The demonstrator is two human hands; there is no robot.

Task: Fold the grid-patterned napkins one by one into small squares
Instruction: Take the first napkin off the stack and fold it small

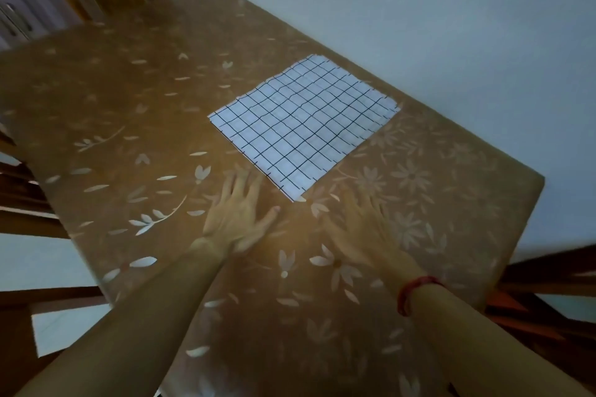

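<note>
Napkin [303,126] laid flat on table [113,100], right of centre, turned diamond-wise; near corner aimed between hands. Left hand [240,214] spread, empty, fingertips positioned just beside near-left edge. Right hand [361,226] spread, empty, blurred, set farther from near corner.

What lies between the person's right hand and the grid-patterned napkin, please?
In the head view, only a bare strip of flower-printed tablecloth separates the right hand from the grid-patterned napkin; the hand is blurred.
</note>
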